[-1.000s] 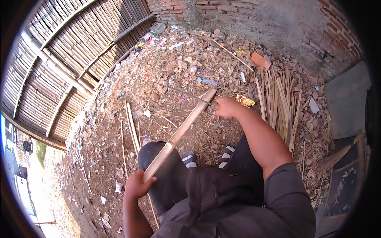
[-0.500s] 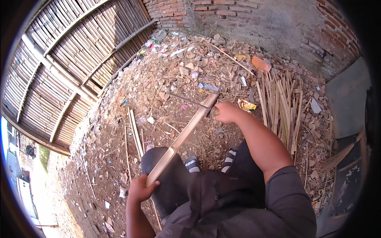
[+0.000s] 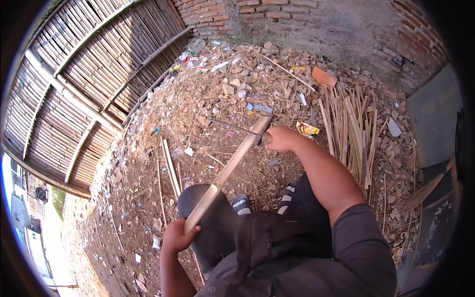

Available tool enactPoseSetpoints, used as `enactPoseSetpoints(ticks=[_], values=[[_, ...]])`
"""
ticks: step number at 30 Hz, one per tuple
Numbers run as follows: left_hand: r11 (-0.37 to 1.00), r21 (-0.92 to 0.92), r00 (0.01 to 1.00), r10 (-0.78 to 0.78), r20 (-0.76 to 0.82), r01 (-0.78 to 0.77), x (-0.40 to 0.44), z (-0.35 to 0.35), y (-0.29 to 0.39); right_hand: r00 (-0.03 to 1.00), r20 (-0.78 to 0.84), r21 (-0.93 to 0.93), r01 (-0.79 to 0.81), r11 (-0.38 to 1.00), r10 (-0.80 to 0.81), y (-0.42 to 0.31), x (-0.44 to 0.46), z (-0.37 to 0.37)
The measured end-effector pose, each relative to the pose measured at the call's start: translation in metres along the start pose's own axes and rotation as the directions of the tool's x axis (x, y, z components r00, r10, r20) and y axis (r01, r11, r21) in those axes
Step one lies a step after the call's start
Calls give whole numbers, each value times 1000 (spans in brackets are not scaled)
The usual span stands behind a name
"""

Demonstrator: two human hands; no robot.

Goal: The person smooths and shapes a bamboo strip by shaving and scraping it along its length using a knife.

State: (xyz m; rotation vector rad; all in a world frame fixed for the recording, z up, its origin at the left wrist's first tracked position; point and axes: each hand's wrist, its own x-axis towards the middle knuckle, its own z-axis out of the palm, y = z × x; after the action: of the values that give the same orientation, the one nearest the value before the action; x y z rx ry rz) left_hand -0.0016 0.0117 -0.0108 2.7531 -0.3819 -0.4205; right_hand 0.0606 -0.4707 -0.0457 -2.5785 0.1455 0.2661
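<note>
a circled letter n (image 3: 211,289) on the dark shirt (image 3: 316,270)

Slatted bamboo fence (image 3: 111,57) at left; worn brick wall (image 3: 321,32) ahead; rubble-strewn dirt ground (image 3: 136,180); sunlit patch (image 3: 76,232) lower left.

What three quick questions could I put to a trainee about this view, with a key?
1. Which hand holds the long dark tool: (a) the left or (b) the right?
2. True or false: the left hand is empty.
3. Fill in: in the picture, the pile of strips lies to the ___ of the yellow wrapper.

Key:
1. b, the right hand.
2. False; it grips the near end of the bamboo piece.
3. right
</note>
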Motion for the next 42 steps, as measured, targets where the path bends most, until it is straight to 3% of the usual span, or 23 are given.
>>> enactPoseSetpoints(ticks=[3, 9, 12, 15, 18, 27, 33, 36, 42], values=[[1000, 0, 1000, 23, 16, -23, 3, -1, -1, 996, -22, -104, 83, 991, -86, -3, -4, 4], [999, -37, 998, 11, 60, -9, 4, -5, -1, 969, 186, -135, 191, 972, -164, -30, -21, -4], [999, -35, 999, 20, 27, -19, 3, 1, -5, 977, 109, -9, 185, 983, -183, -7, -5, 5], [1000, -27, 1000, 1, 12, -1, 0, -1, 4, 999, -26, -19, 35, 999, -35, 7, 4, 7], [1000, -7, 1000, 7, 20, -7, 1, -4, 5, 998, -55, -31, 29, 999, -30, 10, 3, 8], [998, -64, 998, -6, 65, 10, 4, -4, 1, 980, 92, -117, 186, 976, -176, -8, -8, 1], [999, -52, 999, -6, 49, 8, 4, -1, -3, 977, 84, -15, 198, 980, -196, 0, 0, 9], [999, -36, 999, 11, 37, -10, 5, -2, -1, 988, 7, -63, 155, 986, -154, 3, 1, 12], [999, -33, 999, 11, 36, -10, 4, -2, -1, 990, 25, -99, 144, 985, -142, -5, -7, 0]])
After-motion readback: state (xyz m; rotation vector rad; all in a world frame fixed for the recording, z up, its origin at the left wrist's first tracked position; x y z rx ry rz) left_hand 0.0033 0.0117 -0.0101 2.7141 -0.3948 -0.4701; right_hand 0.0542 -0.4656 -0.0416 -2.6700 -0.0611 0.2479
